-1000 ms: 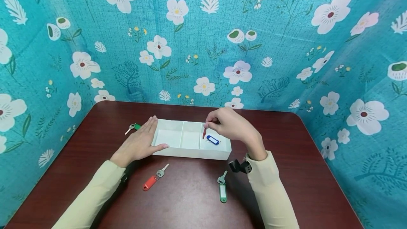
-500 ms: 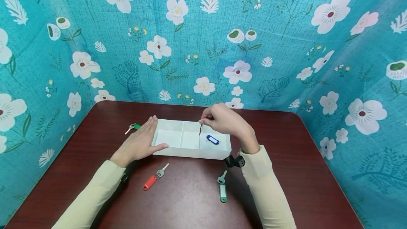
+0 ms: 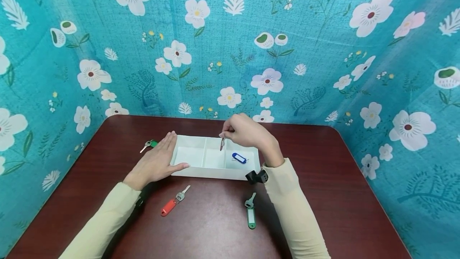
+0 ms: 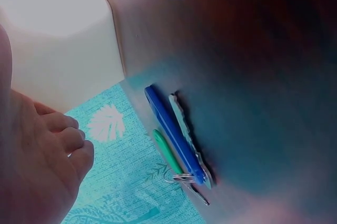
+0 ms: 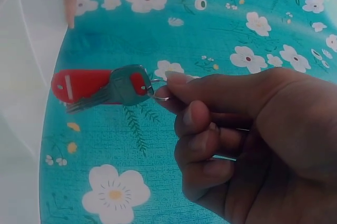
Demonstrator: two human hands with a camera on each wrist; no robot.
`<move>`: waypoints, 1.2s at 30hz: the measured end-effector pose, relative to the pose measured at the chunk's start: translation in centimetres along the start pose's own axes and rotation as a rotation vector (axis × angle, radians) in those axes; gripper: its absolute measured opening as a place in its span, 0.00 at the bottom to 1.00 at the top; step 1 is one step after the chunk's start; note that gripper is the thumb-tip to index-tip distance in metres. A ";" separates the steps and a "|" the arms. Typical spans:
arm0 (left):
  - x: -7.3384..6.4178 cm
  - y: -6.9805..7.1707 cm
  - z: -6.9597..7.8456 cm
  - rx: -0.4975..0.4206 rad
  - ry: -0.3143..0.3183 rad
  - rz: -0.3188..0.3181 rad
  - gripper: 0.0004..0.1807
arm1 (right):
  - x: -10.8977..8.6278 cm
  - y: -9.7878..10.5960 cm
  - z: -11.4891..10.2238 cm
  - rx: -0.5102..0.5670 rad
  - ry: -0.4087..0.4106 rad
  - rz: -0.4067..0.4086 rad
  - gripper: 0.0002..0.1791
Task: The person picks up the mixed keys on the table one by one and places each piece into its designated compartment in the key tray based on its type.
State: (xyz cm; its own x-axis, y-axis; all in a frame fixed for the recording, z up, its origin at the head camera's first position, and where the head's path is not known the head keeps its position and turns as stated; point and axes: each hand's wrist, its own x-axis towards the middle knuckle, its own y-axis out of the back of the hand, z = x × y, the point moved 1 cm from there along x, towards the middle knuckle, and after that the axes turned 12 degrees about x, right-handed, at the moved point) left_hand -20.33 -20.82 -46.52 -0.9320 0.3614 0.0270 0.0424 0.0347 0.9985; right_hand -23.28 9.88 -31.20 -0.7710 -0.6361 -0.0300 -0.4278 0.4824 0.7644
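My right hand (image 3: pixel 248 133) pinches the ring of a key with a red tag (image 5: pixel 84 84) between thumb and fingertip. The key (image 5: pixel 126 84) and tag hang over the middle compartment of the white three-part tray (image 3: pixel 215 173). In the tray's right compartment lies a key with a blue tag (image 3: pixel 239 158). My left hand (image 3: pixel 156 163) rests against the tray's left end with straight fingers, its thumb along the front wall.
On the dark table (image 3: pixel 215 227), a red-tagged key (image 3: pixel 169 207) and a green-tagged key (image 3: pixel 250 217) lie before the tray. Left of it are another green-tagged key (image 3: pixel 153 144) and a blue-tagged key (image 4: pixel 174 132). A flowered curtain (image 3: pixel 230 51) hangs behind.
My right hand has moved left with the red-tagged key, from over the right compartment to over the middle one. My left hand stays at the tray's left end.
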 end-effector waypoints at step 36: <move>-0.2 0.2 0.4 0.017 0.005 0.007 0.65 | 4.5 -1.8 1.3 -0.075 -0.072 -0.150 0.18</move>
State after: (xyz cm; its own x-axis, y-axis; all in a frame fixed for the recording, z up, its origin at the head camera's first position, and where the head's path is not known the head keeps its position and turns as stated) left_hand -20.04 -20.54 -46.34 -0.9334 0.3572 0.0345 0.0553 0.0480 0.9973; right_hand -26.58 6.98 -33.54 -0.7342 -0.6514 -0.1916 -0.5062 0.3371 0.7938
